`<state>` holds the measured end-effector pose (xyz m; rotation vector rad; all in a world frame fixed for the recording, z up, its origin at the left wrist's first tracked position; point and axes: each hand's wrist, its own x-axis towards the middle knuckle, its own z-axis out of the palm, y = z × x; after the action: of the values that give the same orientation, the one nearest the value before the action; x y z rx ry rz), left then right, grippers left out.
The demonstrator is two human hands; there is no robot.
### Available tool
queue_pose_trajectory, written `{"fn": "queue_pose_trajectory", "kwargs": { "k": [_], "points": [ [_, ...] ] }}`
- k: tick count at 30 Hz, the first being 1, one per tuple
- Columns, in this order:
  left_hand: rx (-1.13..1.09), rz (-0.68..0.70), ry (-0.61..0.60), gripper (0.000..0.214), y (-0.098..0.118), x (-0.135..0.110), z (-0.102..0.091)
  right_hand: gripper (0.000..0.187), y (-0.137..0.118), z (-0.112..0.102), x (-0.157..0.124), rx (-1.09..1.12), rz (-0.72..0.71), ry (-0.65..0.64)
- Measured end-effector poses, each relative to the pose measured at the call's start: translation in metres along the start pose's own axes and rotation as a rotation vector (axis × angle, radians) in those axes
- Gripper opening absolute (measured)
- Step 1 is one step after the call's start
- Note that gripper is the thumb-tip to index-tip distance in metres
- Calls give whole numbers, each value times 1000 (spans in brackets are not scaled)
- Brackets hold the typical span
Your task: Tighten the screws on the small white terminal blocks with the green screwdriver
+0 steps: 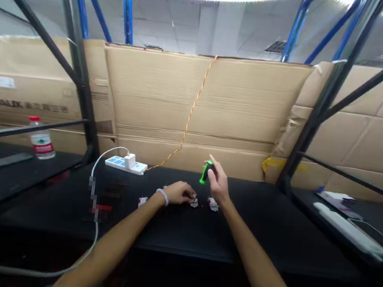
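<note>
My right hand [218, 180] is raised above the black table, its thumb and fingers closed around the green and black handle of a screwdriver [206, 172]. The handle leans, with its lower end toward my left hand; its shaft cannot be made out. My left hand [179, 192], with a pale band on the wrist, rests low over the table, fingertips pinched at a small white part [194, 203]. A second small white part [212, 204] with reddish marks lies just below my right hand. Another white and red part [142, 201] sits beside my left wrist.
A white power strip [126, 165] with a plugged-in charger [130, 160] stands at the back left; its white cable [96, 229] runs forward past my left forearm. Cardboard [148, 96] closes off the back. Dark metal posts [315, 117] flank the table [272, 228]. A water bottle [42, 139] stands left.
</note>
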<state>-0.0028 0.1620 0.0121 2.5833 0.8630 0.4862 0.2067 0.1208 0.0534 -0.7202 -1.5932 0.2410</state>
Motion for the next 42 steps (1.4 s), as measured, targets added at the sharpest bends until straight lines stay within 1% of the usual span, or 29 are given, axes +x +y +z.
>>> {"fn": "queue_pose_trajectory", "kwargs": {
  "k": [2, 4, 7, 12, 16, 18, 25, 32, 38, 42],
  "points": [
    [-2, -1, -2, 14, 0, 0, 0, 49, 0, 0, 0, 4, -8, -13],
    [-2, -4, -3, 13, 1, 0, 0, 49, -1, 0, 0, -17, -10, 1],
    [-2, -4, 0, 12, 3, -1, -1, 54, -2, 0, -1, -40, -5, 13],
    [1, -4, 5, 11, 3, -1, -1, 53, -2, 1, -1, -9, -13, -49],
    [0, -6, 7, 12, 2, -1, 0, 56, -6, 0, -1, -55, 2, -3],
    [3, -2, 6, 13, 2, -1, 0, 55, -6, 0, -1, -73, 13, 20],
    [10, 9, 2, 11, 3, -1, -1, 51, -4, -4, 1, -24, 3, -27],
    [7, 15, 4, 12, 4, -2, -2, 54, -7, -3, 1, -79, 16, -3],
    [5, 27, 2, 12, 4, -1, -1, 54, -4, -8, 3, -29, 7, -53],
    [10, 23, 9, 13, 3, -1, -1, 57, -3, -7, 3, -50, 11, -20]
  ]
}}
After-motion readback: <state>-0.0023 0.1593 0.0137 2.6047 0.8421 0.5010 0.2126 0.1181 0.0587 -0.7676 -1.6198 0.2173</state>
